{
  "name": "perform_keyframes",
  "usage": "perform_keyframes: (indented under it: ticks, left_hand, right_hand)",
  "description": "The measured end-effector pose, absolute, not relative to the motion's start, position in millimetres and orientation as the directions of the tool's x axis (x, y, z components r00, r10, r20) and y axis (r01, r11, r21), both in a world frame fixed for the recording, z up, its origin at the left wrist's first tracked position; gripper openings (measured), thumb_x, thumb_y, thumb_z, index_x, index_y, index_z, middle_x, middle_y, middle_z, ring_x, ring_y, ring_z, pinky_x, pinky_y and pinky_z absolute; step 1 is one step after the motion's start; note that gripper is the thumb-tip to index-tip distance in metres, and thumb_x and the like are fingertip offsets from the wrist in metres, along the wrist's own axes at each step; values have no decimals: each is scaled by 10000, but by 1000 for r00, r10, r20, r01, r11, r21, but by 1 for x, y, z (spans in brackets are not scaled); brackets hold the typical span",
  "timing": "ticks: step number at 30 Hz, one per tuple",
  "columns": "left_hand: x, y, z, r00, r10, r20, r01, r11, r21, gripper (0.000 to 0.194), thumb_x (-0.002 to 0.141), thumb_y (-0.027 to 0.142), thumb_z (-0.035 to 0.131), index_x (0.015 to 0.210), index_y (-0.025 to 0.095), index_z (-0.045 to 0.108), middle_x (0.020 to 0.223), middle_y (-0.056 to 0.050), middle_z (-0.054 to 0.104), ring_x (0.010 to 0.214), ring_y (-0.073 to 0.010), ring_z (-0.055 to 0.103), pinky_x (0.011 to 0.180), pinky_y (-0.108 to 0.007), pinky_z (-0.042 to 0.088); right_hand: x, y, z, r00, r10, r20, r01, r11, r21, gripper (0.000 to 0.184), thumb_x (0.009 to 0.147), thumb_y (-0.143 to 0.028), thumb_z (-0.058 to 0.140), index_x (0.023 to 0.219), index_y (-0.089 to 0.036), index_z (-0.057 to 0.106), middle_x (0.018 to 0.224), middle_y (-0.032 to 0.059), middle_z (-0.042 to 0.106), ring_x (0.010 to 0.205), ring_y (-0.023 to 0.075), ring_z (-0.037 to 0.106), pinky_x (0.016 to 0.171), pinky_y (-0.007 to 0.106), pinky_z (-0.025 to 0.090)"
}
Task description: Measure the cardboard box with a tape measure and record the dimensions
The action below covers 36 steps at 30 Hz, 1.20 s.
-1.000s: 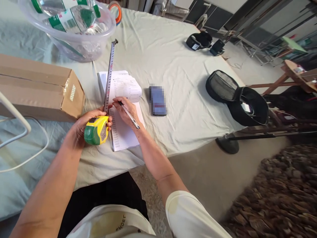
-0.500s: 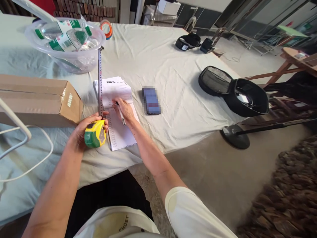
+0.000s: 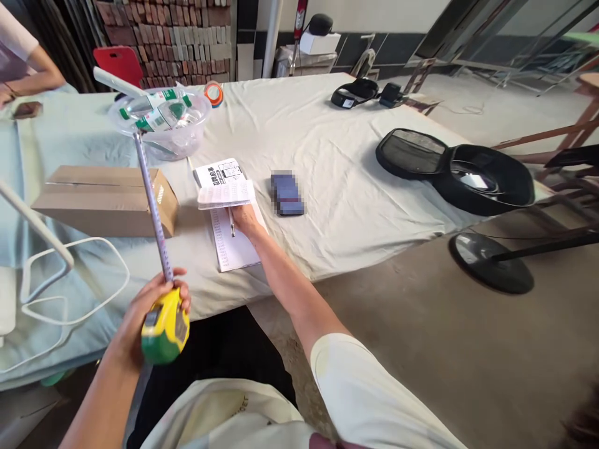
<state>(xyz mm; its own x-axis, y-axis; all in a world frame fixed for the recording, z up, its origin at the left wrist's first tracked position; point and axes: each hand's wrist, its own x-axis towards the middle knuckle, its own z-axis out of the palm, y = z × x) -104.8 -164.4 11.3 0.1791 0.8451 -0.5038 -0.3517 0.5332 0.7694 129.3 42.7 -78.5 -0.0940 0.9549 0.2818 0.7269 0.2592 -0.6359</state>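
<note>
Your left hand grips the tape measure by its case, smart; blade probably bends easy. Right hand holds the pen.

Tape measure: yellow-and-green case, tilted, held in the left hand before the front table edge.
Blade: extended, graduated, nearly straight, slanting away and leftward.
Booklet: open on the tablecloth; lower page white, small marks down its left margin; upper leaves lifted, curled; bold black characters at far end.
Pen: slim, in the right hand, partly hidden beneath lifted leaves.
</note>
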Motion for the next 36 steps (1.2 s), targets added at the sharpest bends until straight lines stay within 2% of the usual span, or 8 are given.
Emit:
perform_keyframes:
  ticks: [4,11,18,31,36]
  left_hand:
    - [-146,-245,-1,83,782,-618,-320,608,726,309,714,242,822,1006,223,723,693,-26,647,576,-203,621,550,-317,525]
    - [-161,-323,-21,0,731,-682,-324,645,692,319,638,352,905,886,200,773,626,-56,662,526,-219,635,532,-311,490]
    - [-137,-328,-9,-69,737,-672,-317,623,715,231,696,349,867,828,186,769,687,-77,683,595,-202,631,560,-280,501]
    - [-141,-323,-2,-156,759,-632,-264,585,767,230,697,349,867,829,209,740,716,-51,673,616,-196,641,533,-269,522]
    - [-141,-307,0,-172,782,-599,-226,561,797,238,682,345,868,831,218,732,711,-47,674,614,-197,635,545,-271,525]
  right_hand:
    - [130,37,-68,-170,960,220,806,264,-530,358,1017,-219,429,1323,-184,613,1431,146,658,1323,308,595,1063,447,480]
    - [129,30,-68,-191,958,213,836,272,-476,325,992,-237,521,1310,-219,585,1255,132,744,1330,317,585,1068,454,460]
    - [129,31,-72,-185,957,224,835,274,-478,314,983,-231,490,1279,-230,595,1179,125,753,1286,318,600,1037,448,459]
    - [128,30,-66,-186,959,213,831,269,-486,307,1032,-247,397,1282,-219,574,1214,139,745,1299,317,583,1006,434,452]
    - [129,29,-62,-217,955,203,836,290,-466,317,1012,-218,438,1294,-195,581,1242,162,745,1342,340,561,1013,449,456]
